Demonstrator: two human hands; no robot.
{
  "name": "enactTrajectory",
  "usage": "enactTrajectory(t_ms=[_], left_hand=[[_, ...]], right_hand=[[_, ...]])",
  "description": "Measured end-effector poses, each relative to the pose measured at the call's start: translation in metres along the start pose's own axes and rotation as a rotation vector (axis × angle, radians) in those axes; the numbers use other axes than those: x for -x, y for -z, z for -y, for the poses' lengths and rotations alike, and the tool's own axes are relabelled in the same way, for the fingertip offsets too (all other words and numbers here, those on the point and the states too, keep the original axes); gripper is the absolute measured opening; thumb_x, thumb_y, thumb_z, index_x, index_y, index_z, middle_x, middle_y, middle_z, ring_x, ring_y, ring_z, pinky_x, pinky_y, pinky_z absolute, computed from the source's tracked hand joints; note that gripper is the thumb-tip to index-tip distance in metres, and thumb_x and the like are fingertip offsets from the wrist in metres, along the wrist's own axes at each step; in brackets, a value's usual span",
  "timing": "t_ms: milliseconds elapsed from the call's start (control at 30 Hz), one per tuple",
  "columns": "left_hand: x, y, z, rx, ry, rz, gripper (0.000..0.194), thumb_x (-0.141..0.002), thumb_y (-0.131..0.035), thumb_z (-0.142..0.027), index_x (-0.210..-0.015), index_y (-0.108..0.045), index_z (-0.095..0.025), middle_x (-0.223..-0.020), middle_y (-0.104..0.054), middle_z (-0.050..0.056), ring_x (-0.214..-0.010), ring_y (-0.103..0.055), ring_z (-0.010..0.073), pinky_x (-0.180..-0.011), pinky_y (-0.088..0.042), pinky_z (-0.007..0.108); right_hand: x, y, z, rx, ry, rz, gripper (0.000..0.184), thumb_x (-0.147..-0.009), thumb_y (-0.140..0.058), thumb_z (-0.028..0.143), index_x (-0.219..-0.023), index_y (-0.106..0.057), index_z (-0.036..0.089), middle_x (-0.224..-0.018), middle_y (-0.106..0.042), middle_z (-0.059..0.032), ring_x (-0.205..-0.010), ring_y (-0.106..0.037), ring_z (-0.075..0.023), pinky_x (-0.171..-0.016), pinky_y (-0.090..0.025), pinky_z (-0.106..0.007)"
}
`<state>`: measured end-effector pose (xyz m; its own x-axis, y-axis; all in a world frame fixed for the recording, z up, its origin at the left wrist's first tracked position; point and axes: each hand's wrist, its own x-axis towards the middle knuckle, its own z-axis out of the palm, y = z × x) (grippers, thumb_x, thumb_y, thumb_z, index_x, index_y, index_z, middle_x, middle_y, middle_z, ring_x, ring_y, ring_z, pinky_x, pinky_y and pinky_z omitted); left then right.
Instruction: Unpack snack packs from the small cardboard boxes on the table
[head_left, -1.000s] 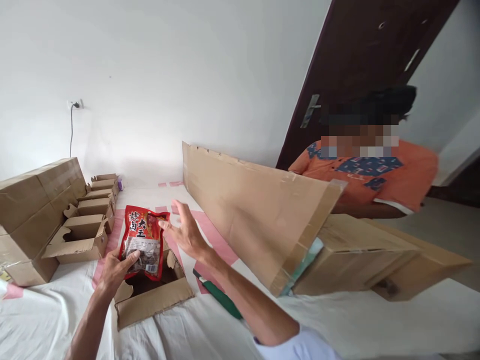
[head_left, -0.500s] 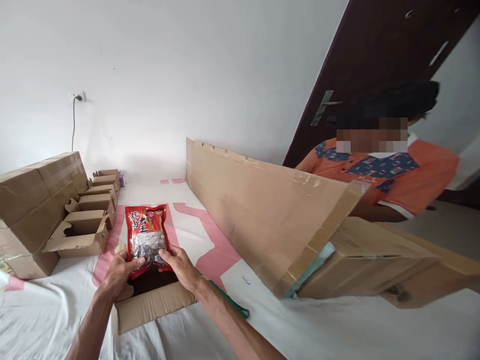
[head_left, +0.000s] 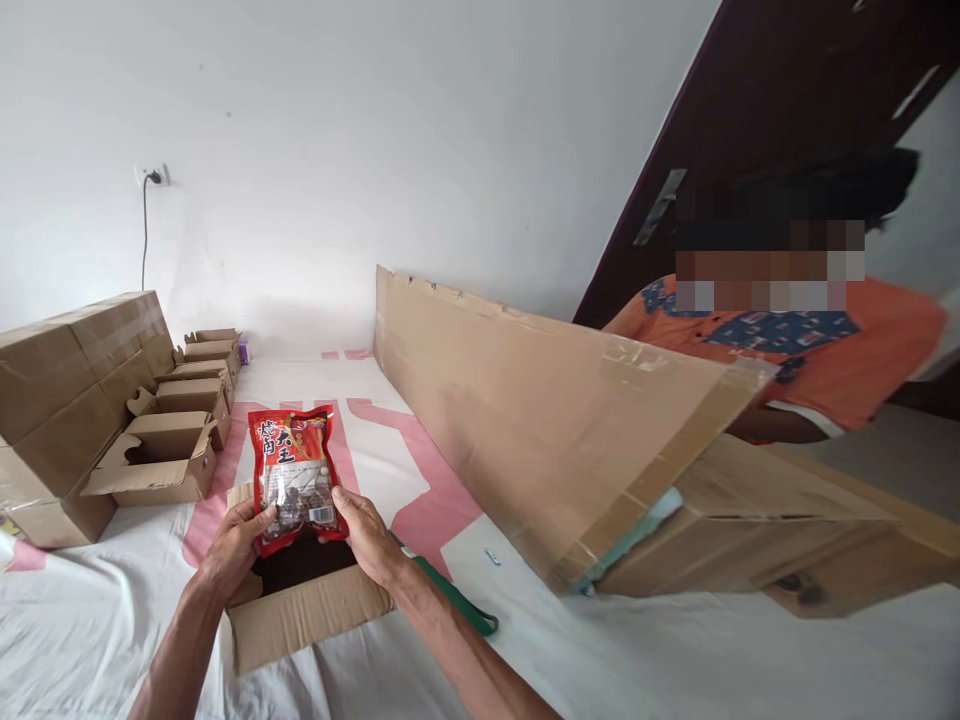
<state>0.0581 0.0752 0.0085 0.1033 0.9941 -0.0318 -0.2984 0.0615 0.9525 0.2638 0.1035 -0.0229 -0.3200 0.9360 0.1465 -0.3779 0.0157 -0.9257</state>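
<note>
Between my hands is a red plastic food packet [head_left: 296,470] with large printed characters and a clear window showing dark contents. My left hand [head_left: 238,535] grips its lower left edge, thumb on the front. On the lower right edge, my right hand [head_left: 364,530] holds it the same way. Just below the packet stands an open cardboard box [head_left: 307,615], its front flap folded outward and its inside dark. A green strap-like object [head_left: 461,600] lies beside the box, partly hidden by my right forearm.
Several open small boxes [head_left: 169,440] line the left, beside a larger carton [head_left: 75,400]. A long cardboard panel [head_left: 525,420] stands at the right, with more cardboard [head_left: 742,510] behind it. A person in an orange shirt [head_left: 885,330] is beyond. A small wrapper [head_left: 492,557] lies on the sheet.
My right thumb has shifted from the packet's front to its right edge, uncovering a barcode. Both hands still hold the packet over the box. The view has tilted slightly.
</note>
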Motion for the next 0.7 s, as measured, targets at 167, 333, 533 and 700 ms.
enactTrajectory(t_ms=[167, 333, 533, 700], left_hand=[[0.0007, -0.0016, -0.0011, 0.000, 0.007, 0.004, 0.055, -0.070, -0.098, -0.050, -0.108, -0.083, -0.013, -0.100, -0.085, 0.013, -0.099, -0.082, 0.0327, -0.092, -0.067, 0.046], [-0.0001, -0.0027, -0.0011, 0.032, 0.022, 0.003, 0.056, -0.068, -0.100, -0.049, -0.108, -0.083, -0.014, -0.102, -0.086, 0.011, -0.096, -0.082, 0.0309, -0.092, -0.067, 0.045], [-0.0011, -0.0012, 0.0014, 0.035, 0.038, 0.016, 0.051, -0.067, -0.101, -0.047, -0.104, -0.084, -0.016, -0.097, -0.086, 0.010, -0.102, -0.082, 0.0319, -0.095, -0.066, 0.042], [-0.0021, 0.0003, 0.0033, 0.012, 0.039, 0.039, 0.055, -0.067, -0.100, -0.049, -0.107, -0.085, -0.015, -0.101, -0.086, 0.012, -0.100, -0.082, 0.0324, -0.097, -0.064, 0.044]], right_hand=[[-0.0022, 0.0008, -0.0030, -0.016, 0.000, -0.013, 0.068, -0.085, -0.066, 0.085, -0.089, -0.075, 0.018, -0.077, -0.071, -0.0032, -0.069, -0.063, -0.0181, -0.065, -0.055, -0.032], [-0.0052, 0.0004, -0.0054, -0.013, 0.052, -0.020, 0.065, -0.090, -0.064, 0.082, -0.093, -0.077, 0.018, -0.080, -0.073, -0.0039, -0.073, -0.064, -0.0190, -0.071, -0.055, -0.033], [-0.0056, -0.0043, -0.0016, -0.050, 0.123, -0.078, 0.053, -0.093, -0.068, 0.072, -0.095, -0.077, 0.020, -0.090, -0.077, -0.0046, -0.086, -0.069, -0.0224, -0.084, -0.056, -0.036], [-0.0046, -0.0059, -0.0006, -0.095, 0.131, -0.104, 0.051, -0.091, -0.071, 0.071, -0.095, -0.075, 0.020, -0.089, -0.078, -0.0052, -0.090, -0.071, -0.0241, -0.084, -0.058, -0.037]])
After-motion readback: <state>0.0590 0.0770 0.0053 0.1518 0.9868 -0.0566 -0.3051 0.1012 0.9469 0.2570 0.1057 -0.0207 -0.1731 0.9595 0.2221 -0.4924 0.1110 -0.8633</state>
